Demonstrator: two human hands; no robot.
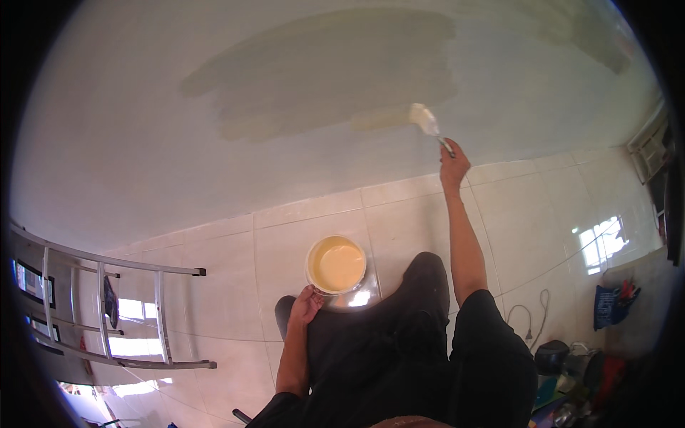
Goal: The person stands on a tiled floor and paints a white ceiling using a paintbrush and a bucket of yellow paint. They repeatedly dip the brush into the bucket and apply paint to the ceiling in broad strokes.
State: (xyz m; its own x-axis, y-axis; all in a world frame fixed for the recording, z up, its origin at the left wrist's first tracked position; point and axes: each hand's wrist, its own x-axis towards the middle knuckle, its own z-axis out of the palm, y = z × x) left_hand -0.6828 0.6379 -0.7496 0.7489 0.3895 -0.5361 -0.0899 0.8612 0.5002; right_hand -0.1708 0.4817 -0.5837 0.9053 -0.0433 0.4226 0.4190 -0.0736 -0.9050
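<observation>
My right hand [454,167] grips the handle of a paintbrush [426,120], arm stretched forward. The brush's head is coated in pale cream paint and lies against the wall [143,164], at the right end of a fresh streak. Above that streak spreads a wide greenish painted patch [321,64]. Between my knees and the wall is a round white bucket [309,265] with creamy yellow paint [339,265] inside. My left hand [307,305] holds the bucket by its near left edge, fingers curled at the rim; the fingertips are partly hidden.
An aluminium ladder [102,307] is at the left. Pale tiles [221,285] cover the floor up to the wall's foot. At the right are a thin cable [529,328], a blue bag [606,308] and a cluster of assorted items [564,371]. Another painted patch [585,39] marks the upper right wall.
</observation>
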